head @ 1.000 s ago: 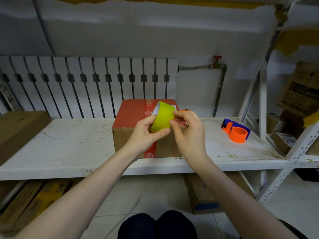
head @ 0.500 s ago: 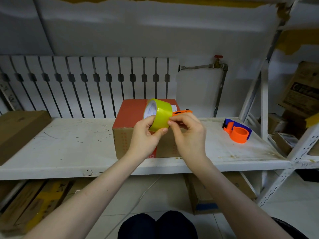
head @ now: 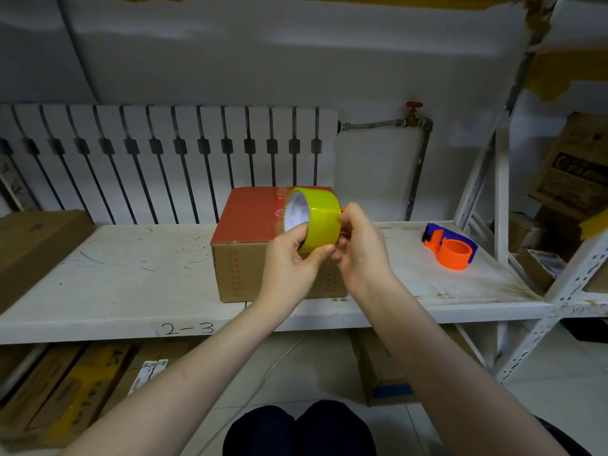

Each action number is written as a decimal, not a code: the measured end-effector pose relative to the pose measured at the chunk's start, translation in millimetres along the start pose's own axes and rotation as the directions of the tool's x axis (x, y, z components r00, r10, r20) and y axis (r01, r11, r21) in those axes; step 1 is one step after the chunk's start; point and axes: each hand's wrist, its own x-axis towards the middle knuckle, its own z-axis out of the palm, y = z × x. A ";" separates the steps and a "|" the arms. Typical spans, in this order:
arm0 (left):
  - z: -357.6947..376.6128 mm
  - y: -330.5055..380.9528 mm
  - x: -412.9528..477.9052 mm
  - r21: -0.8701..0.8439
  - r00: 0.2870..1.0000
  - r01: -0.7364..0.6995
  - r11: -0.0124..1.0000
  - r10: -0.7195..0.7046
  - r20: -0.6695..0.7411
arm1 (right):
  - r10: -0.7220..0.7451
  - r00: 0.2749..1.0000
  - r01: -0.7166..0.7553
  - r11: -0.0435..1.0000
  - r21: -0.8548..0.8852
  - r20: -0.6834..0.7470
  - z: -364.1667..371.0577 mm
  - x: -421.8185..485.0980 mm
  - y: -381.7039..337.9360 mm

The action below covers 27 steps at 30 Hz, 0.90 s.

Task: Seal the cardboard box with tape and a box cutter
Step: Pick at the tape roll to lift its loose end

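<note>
Left hand [head: 289,258] grips tape roll [head: 320,220] above box [head: 250,218]; right hand [head: 360,251] pinches roll edge, likely hunting tape end. Next: peel strip free.

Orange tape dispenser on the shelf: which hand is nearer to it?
Right. The right hand is at the yellow tape roll, with bare shelf between it and the orange tape dispenser. The left hand holds the roll's far side.

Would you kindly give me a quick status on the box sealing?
Left hand grips tape roll; right hand picks at its edge. Box on shelf, untaped. Nothing in the way.
</note>
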 end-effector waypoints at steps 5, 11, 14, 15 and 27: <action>4.6 -1.7 1.0 0.003 0.999 0.029 1.000 -0.029 -0.046 | 0.023 1.000 -0.022 0.997 0.075 -0.007 1.7 -0.5 0.3; 7.3 -5.0 -1.6 -0.029 0.995 0.079 0.996 -0.081 -0.064 | 0.007 1.000 -0.006 0.999 0.037 -0.021 1.1 0.5 5.8; 5.7 -5.7 1.1 0.002 0.995 0.074 0.997 -0.074 -0.065 | 0.008 1.000 -0.008 0.999 0.046 -0.013 -1.2 -2.0 9.7; 4.8 -5.3 2.0 0.015 0.996 0.066 0.998 -0.066 -0.059 | 0.014 1.000 -0.014 0.997 0.072 0.014 -2.1 -2.5 9.7; 0.2 -3.3 2.8 0.071 0.995 0.081 0.994 -0.077 -0.063 | 0.033 0.988 -0.045 0.996 0.076 0.152 -13.3 4.7 8.9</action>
